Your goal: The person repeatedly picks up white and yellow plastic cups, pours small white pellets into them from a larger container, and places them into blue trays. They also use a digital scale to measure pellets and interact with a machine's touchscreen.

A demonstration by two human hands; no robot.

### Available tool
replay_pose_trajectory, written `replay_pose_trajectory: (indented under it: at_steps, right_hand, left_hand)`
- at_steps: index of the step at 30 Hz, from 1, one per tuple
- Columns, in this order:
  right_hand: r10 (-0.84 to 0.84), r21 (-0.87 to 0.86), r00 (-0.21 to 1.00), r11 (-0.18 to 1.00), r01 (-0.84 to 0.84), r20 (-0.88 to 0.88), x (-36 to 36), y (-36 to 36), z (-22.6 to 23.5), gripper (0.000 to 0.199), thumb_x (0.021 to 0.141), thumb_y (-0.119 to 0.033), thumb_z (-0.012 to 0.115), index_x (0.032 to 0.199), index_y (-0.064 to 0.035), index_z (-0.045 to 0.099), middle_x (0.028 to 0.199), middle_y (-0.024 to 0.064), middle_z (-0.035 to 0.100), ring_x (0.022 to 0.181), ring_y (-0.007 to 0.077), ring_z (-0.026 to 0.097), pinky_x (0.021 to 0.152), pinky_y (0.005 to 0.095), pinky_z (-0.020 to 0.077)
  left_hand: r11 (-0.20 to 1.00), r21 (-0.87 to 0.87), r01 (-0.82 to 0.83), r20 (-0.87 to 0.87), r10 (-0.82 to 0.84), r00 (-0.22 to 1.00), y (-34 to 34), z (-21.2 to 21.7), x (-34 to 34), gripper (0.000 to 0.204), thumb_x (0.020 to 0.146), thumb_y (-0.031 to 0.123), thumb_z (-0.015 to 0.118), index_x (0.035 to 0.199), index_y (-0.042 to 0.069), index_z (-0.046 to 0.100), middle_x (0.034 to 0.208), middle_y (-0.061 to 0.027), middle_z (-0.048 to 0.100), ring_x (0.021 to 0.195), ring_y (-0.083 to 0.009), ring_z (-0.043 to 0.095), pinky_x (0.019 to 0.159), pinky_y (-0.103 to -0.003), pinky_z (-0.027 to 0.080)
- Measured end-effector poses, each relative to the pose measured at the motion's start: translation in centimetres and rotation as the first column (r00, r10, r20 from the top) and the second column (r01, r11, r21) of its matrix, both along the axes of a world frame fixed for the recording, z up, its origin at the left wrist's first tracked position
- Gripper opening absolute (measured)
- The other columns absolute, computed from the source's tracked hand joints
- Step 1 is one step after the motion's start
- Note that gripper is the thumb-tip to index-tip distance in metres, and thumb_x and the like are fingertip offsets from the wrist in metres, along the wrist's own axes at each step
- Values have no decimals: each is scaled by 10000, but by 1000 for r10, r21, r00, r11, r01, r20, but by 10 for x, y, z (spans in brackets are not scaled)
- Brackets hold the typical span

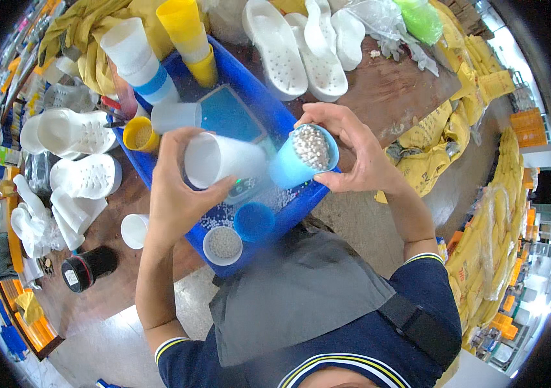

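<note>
Holding: left hand (175, 187) grips a white cup (220, 160), tipped on its side, fingers wrapped around it.
Right hand (353, 152): fingers pinch a light blue cup (298, 161) full of small white beads (311, 146).
Cups: mouths near each other, between the hands.
Under hands: blue tray (288, 213) on the tabletop (398, 90), with loose beads.
Near left hand: white bowl (223, 245) of beads.

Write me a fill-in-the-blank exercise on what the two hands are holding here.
1. The right hand holds a light blue cup full of small ____ beads.
2. The left hand holds a ____ cup, tipped on its side.
3. Both cups are held over a ____ plastic tray.

Missing words: white; white; blue
</note>
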State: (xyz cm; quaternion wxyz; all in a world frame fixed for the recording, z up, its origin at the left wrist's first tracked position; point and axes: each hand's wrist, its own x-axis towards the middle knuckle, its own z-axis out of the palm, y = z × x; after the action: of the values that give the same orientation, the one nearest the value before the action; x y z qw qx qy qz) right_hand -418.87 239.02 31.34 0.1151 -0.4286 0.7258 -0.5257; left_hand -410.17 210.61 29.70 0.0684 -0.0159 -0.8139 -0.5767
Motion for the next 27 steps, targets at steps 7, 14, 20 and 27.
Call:
replay_pose_trajectory:
  at_steps: [7,14,20,27]
  right_hand:
    - [-36,210,967,973,91,-252,-2,-21,24,894,682,-94,850,1426,-6,362,1258,130,612,1214,252,575,1035,349,437]
    - [146,357,748,925,128,-647,2,-42,31,804,661,-40,784,1381,-29,426,1072,157,632,977,323,634,885,393,519]
    - [126,358,764,922,145,-633,-1,-51,34,796,655,-12,775,1378,-33,444,1083,148,642,1004,313,636,887,387,525]
    - [105,315,761,940,135,-640,-1,-54,33,683,709,-7,725,1347,-32,484,1107,146,646,1017,315,647,868,375,546]
  left_hand:
    - [965,-217,150,44,-144,989,21,-4,-4,895,616,93,828,1418,28,437,1234,-154,601,1172,-247,576,1030,-382,433]
    - [978,-167,126,28,-123,992,43,-23,-6,925,610,119,861,1400,5,394,1260,-207,578,1204,-318,572,1023,-411,450]
    - [987,-124,98,-26,-102,994,42,-33,-5,944,600,118,876,1399,-1,387,1256,-211,590,1208,-324,576,1022,-406,454]
    - [995,-39,96,-14,-97,995,37,-37,-5,935,597,143,860,1384,23,371,1181,-208,603,1153,-390,511,1005,-456,387]
